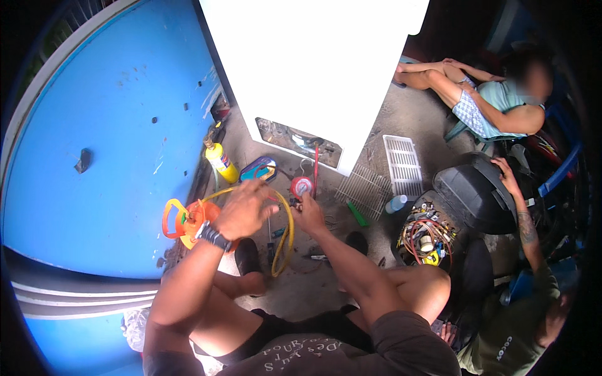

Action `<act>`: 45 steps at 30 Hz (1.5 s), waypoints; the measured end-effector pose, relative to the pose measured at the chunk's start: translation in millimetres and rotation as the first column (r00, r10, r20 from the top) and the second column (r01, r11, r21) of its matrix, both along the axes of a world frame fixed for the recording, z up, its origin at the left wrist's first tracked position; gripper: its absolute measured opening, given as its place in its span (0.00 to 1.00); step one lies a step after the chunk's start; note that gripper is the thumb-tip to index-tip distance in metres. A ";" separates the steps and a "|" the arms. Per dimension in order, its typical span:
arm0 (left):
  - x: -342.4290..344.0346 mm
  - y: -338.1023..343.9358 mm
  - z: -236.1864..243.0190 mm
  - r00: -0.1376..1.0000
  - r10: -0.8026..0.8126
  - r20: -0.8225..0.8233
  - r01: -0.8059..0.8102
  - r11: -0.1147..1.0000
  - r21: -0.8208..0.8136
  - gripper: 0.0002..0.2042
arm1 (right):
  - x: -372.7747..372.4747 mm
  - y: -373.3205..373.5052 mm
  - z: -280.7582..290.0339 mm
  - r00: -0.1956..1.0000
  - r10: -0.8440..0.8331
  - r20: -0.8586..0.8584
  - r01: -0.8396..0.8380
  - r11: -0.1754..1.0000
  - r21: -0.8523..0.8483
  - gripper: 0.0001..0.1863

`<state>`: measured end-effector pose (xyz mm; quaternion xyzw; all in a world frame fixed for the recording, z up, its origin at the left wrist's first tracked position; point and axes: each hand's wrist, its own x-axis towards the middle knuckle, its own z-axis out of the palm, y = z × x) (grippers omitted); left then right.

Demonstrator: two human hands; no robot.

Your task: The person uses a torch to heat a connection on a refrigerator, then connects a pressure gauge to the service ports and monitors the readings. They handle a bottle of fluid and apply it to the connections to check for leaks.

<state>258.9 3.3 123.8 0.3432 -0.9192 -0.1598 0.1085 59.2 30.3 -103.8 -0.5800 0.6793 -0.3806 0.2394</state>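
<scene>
My right hand is closed on the valve fitting just under a round red pressure gauge. From beside the gauge a red hose runs up to the opening at the bottom of a white cabinet-like appliance. My left hand, a watch on its wrist, is held in the air with fingers apart, slightly blurred. Under it a yellow hose loops between an orange gas cylinder and the gauge area. Part of that hose is hidden by my hand.
A yellow canister and a blue tray stand left of the appliance. To the right are a wire rack, a white vent grille and a black box of fittings. A co-worker's hand rests on its lid; another person sits behind.
</scene>
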 end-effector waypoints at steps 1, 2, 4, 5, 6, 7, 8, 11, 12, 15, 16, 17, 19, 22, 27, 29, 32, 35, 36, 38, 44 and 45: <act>-0.2 -4.8 -5.3 0.999 0.051 -0.020 -0.052 0.998 -0.045 0.21 | -2.0 4.2 15.7 1.000 0.010 -0.019 -0.011 0.999 -0.041 0.21; 1.0 -10.7 -12.1 0.994 0.102 -0.042 -0.106 0.991 -0.088 0.23 | -3.0 5.5 31.8 0.996 0.014 -0.084 -0.019 0.998 -0.062 0.22; 5.1 -18.3 -22.9 0.990 0.121 0.078 -0.121 0.993 -0.005 0.27 | -6.6 8.0 66.6 0.977 0.020 -0.214 -0.042 0.994 -0.099 0.23; 6.6 -17.5 -24.9 0.983 0.104 0.150 -0.113 0.992 0.053 0.27 | -8.6 9.8 83.6 0.960 0.040 -0.278 -0.063 0.995 -0.077 0.25; 7.1 -18.2 -25.9 0.972 0.082 0.219 -0.108 0.988 0.109 0.28 | -11.3 11.8 103.9 0.937 0.055 -0.344 -0.079 0.995 -0.057 0.25; 5.9 -23.0 -27.1 0.970 0.026 0.240 -0.088 0.964 0.252 0.31 | -13.8 13.3 121.8 0.911 0.071 -0.407 -0.093 0.995 -0.035 0.25; 7.2 -21.2 -29.7 0.967 0.040 0.250 -0.106 0.961 0.255 0.30 | -15.8 14.9 139.6 0.880 0.088 -0.467 -0.107 0.994 -0.014 0.25; -6.6 -7.0 -16.0 0.947 0.027 0.321 -0.116 0.958 0.261 0.25 | -37.3 23.1 174.2 0.790 0.163 -0.592 -0.175 0.984 0.037 0.24; -12.1 -2.4 -6.7 0.927 -0.007 0.375 -0.098 0.960 0.261 0.23 | -47.4 27.1 184.9 0.758 0.173 -0.628 -0.186 0.981 0.047 0.23; -9.1 6.0 -11.8 0.865 -0.058 0.498 -0.043 0.981 0.189 0.17 | -53.3 34.2 221.1 0.744 0.162 -0.648 -0.186 0.982 0.033 0.23; -10.4 10.3 -9.7 0.845 -0.070 0.530 -0.017 0.987 0.158 0.17 | -53.6 38.0 231.6 0.738 0.148 -0.658 -0.184 0.983 0.015 0.23; -21.0 15.4 -9.5 0.778 -0.112 0.618 0.080 0.994 0.078 0.19 | -53.6 43.9 242.3 0.727 0.143 -0.671 -0.191 0.982 0.003 0.23; -25.2 19.8 -37.8 0.970 -0.068 0.234 0.034 0.989 0.146 0.18 | -40.5 50.6 263.4 0.739 0.150 -0.657 -0.207 0.978 -0.009 0.23; -48.3 31.5 -21.5 0.985 0.088 -0.146 0.003 0.848 0.529 0.16 | -24.6 67.8 276.4 0.728 0.136 -0.672 -0.214 0.976 -0.034 0.23; -54.8 54.3 -6.3 0.604 0.694 -0.391 0.565 -0.027 0.825 0.14 | -9.3 72.5 279.5 0.787 0.070 -0.614 -0.165 0.981 -0.099 0.21; -56.0 56.2 -5.7 0.549 0.768 -0.331 0.538 -0.020 0.843 0.16 | -5.1 73.6 276.3 0.782 0.071 -0.619 -0.207 0.967 -0.151 0.21; -48.8 44.8 -18.5 0.496 0.790 -0.361 0.483 0.094 0.871 0.19 | 12.7 75.7 279.3 0.787 0.109 -0.607 -0.258 0.952 -0.164 0.22; -61.8 43.7 -34.9 0.448 0.827 -0.340 0.519 0.069 0.852 0.21 | 7.8 76.9 273.1 0.830 0.137 -0.542 -0.252 0.957 -0.144 0.22; -61.8 47.7 -39.2 0.444 0.825 -0.350 0.603 0.014 0.797 0.20 | 2.5 77.7 271.3 0.818 0.134 -0.559 -0.264 0.951 -0.159 0.24; -55.6 48.2 -55.4 0.317 0.877 -0.361 0.727 0.020 0.686 0.17 | 5.8 80.1 265.1 0.804 0.145 -0.577 -0.299 0.937 -0.182 0.26; -69.3 45.9 -54.6 0.191 0.869 -0.456 0.707 0.200 0.678 0.16 | 0.6 88.1 262.3 0.828 0.070 -0.556 -0.112 0.993 -0.042 0.34; -72.4 45.6 -54.8 0.181 0.866 -0.465 0.701 0.218 0.679 0.18 | 4.1 86.3 263.4 0.822 0.038 -0.568 -0.098 0.992 -0.076 0.34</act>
